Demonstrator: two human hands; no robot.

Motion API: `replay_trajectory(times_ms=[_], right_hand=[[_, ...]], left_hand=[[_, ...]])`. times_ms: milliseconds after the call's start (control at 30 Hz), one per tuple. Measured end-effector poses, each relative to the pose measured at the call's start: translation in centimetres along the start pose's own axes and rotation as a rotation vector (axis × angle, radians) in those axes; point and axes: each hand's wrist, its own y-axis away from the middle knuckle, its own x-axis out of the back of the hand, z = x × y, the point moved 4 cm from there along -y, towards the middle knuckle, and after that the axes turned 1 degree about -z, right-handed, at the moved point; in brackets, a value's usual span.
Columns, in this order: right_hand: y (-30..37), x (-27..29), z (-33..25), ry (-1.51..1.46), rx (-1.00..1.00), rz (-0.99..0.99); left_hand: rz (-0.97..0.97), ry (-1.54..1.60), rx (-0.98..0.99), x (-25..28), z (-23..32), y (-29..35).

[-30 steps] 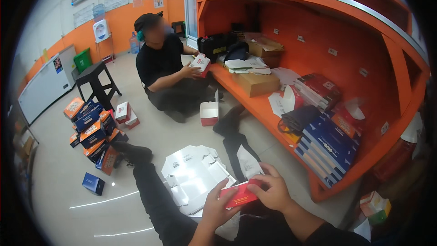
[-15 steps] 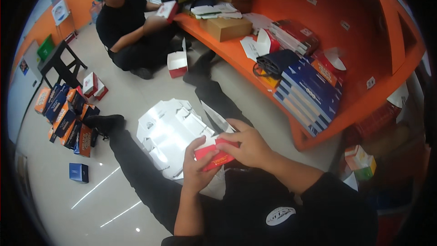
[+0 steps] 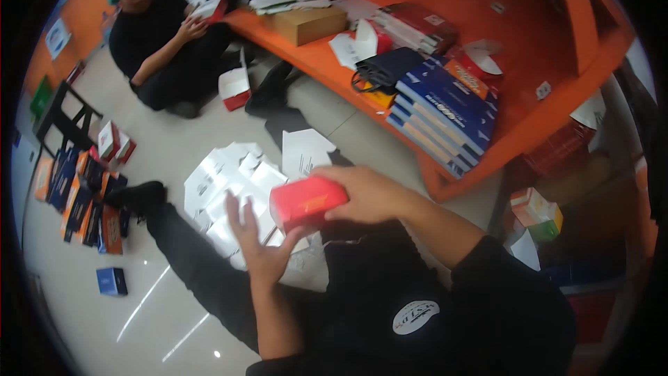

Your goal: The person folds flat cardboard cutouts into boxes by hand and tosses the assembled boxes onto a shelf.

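Note:
A red cardboard box point(image 3: 306, 203), with a pale end on its left, is in front of me above my lap. My right hand point(image 3: 369, 193) grips it from the right side. Beside its left end, my left hand point(image 3: 264, 251) is open with fingers spread and the thumb near the box's lower edge; whether the thumb touches is unclear. Beyond the hands, flat white unfolded cartons point(image 3: 217, 175) lie on the floor between my legs. One white panel point(image 3: 305, 152) stands out just behind the red box.
A pile of blue and orange boxes point(image 3: 87, 195) sits by my left foot, with a single blue box point(image 3: 111, 281) nearer. A co-worker point(image 3: 167, 42) sits ahead holding a red-white box. An orange shelf point(image 3: 410, 141) at right carries stacked blue flat cartons point(image 3: 445, 111).
My left hand has let go of the red box and spread its fingers. The box, now in my right hand alone, is raised and turned. The whole view has shifted.

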Motion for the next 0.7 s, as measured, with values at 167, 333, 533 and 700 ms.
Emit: replay_trajectory(times_ms=[167,333,533,700], right_hand=[[1.7,14.2,6.5,-0.346,-0.104,0.81],[4.0,16.0,8.7,0.105,-0.168,1.087],[-5.0,-2.0,8.5,-0.082,-0.13,0.437],[-15.4,-14.1,9.7,0.123,-0.125,0.126]], left_hand=[[-0.098,-0.132,0.476,2.8,-6.1,1.1],[-0.187,-0.442,0.887,1.6,-17.2,6.3],[-0.305,-0.603,1.299,0.1,-20.5,9.1],[-0.285,-0.516,1.349,-1.0,-20.9,10.0]])
